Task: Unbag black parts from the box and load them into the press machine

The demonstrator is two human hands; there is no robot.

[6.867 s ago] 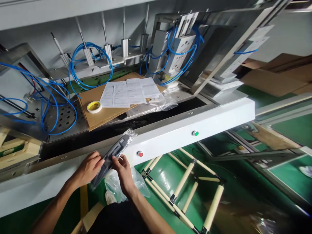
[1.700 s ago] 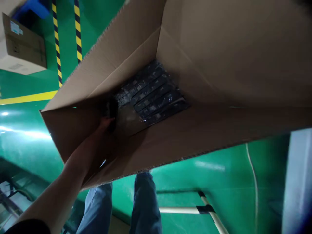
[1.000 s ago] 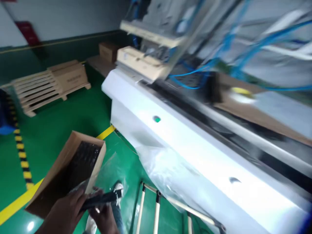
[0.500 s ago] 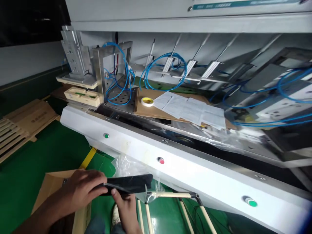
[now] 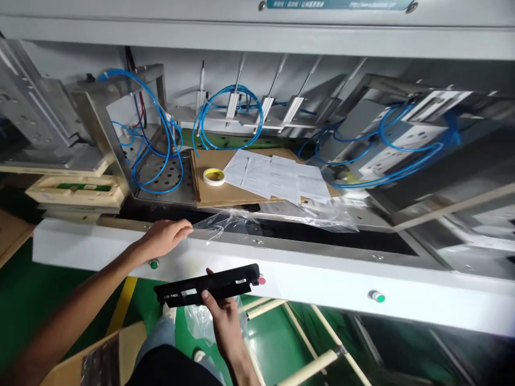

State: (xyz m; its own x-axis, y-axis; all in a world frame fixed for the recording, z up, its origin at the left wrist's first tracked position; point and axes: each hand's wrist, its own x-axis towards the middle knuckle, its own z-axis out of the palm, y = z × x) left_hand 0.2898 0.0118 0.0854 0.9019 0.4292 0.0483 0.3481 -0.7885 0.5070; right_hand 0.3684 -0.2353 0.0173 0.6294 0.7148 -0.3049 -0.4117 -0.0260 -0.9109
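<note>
My left hand (image 5: pixel 167 237) is closed at the machine's front ledge, pinching the edge of a clear plastic bag (image 5: pixel 231 222) that trails to the right over the dark slot. Below it, my right hand (image 5: pixel 225 316) grips a long black plastic part (image 5: pixel 209 287) from underneath, its thumb on the near face. The part has several rectangular cut-outs and is slightly tilted, its right end higher. Its right end overlaps the red button (image 5: pixel 261 280) in view. Another piece of clear plastic (image 5: pixel 200 321) hangs beneath the part.
A tape roll (image 5: pixel 213 177) and paper sheets (image 5: pixel 277 177) lie on cardboard (image 5: pixel 205 197) inside the machine. Blue hoses loop around metal fixtures. The white front rail (image 5: pixel 317 279) has green buttons. Below are a pipe frame (image 5: pixel 309 367) and an open carton (image 5: pixel 134 343).
My left hand has let go of the black part and moved up to the ledge with clear plastic. My right hand still holds the part, now turned to show its cut-outs. The view has shifted right.
</note>
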